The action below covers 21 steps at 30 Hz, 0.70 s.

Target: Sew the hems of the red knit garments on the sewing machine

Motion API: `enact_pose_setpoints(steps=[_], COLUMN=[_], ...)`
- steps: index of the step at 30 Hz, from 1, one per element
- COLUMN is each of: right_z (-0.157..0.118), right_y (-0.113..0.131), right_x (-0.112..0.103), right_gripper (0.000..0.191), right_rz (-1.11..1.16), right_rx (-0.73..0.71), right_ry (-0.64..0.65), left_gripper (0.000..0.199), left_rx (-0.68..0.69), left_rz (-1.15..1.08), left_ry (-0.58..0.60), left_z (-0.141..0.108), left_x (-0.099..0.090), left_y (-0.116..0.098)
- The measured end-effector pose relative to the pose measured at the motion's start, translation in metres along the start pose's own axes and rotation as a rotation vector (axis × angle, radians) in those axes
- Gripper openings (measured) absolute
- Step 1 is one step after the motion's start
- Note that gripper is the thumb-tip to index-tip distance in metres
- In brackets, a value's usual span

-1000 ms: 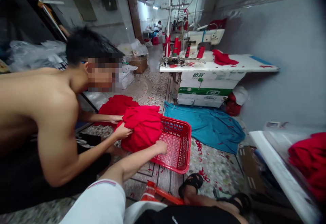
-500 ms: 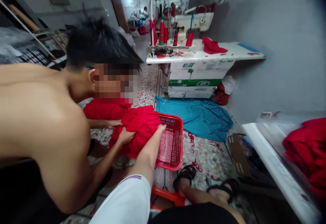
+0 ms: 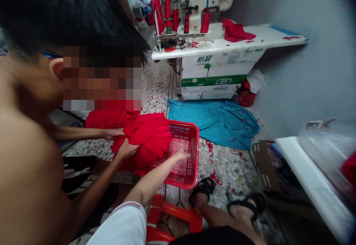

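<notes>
My left hand (image 3: 181,156) reaches over the red plastic basket (image 3: 197,156), fingers stretched out and slightly blurred, with nothing seen in them. It is to the right of a heap of red cloth (image 3: 150,135) and apart from it. The heap covers the left side of the basket; the right side shows its bare perforated bottom. A co-worker leans in from the left, with one hand (image 3: 128,149) gripping the cloth and the other hand (image 3: 114,133) at its far left edge. My right hand is out of view.
An orange plastic stool (image 3: 191,219) stands just before me, beside my sandaled feet. Blue cloth (image 3: 217,120) lies on the speckled floor below a sewing machine table (image 3: 205,46) with red thread spools. A white table edge (image 3: 300,167) juts in at right.
My left hand has come off the red cloth and moved down and right over the basket's inside. The co-worker, still holding the cloth, appears larger and closer in view.
</notes>
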State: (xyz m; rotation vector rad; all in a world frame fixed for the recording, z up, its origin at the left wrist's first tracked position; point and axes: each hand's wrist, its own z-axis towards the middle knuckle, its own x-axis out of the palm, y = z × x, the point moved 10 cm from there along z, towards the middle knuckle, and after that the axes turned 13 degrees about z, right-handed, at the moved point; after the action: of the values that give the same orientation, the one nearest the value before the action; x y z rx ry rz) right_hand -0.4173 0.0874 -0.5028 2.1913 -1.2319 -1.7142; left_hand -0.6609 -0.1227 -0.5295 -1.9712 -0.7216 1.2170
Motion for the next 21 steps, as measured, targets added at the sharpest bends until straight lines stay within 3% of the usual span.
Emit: enact_pose_setpoints(steps=[3, 6, 9, 12, 15, 17, 21], right_z=[0.008, 0.015, 0.017, 0.014, 0.010, 0.009, 0.003], right_y=[-0.002, -0.001, 0.004, 0.010, 0.016, 0.017, 0.015], right_x=[0.010, 0.030, 0.059, 0.080, 0.089, 0.089, 0.087], right_gripper=[0.033, 0.037, 0.039, 0.025, 0.049, 0.052, 0.025], right_rz=[0.049, 0.119, 0.163, 0.174, 0.166, 0.156, 0.130], right_rx=[0.018, 0.051, 0.082, 0.108, 0.102, 0.100, 0.103], right_ry=[-0.030, -0.006, 0.057, 0.102, 0.126, 0.140, 0.163], left_gripper=[0.039, 0.062, 0.066, 0.065, 0.062, 0.061, 0.053], left_rx=[0.026, 0.042, -0.004, -0.098, -0.220, -0.293, -0.392], left_rz=[0.346, 0.628, 0.842, 0.991, 1.069, 1.084, 1.061], left_ry=[-0.083, -0.216, -0.316, -0.378, -0.432, -0.452, -0.465], left_z=[-0.007, -0.015, -0.013, 0.001, 0.022, 0.036, 0.054], left_x=[-0.022, -0.076, -0.136, -0.173, -0.185, -0.187, -0.191], left_y=[0.010, 0.021, 0.035, 0.048, 0.060, 0.067, 0.079])
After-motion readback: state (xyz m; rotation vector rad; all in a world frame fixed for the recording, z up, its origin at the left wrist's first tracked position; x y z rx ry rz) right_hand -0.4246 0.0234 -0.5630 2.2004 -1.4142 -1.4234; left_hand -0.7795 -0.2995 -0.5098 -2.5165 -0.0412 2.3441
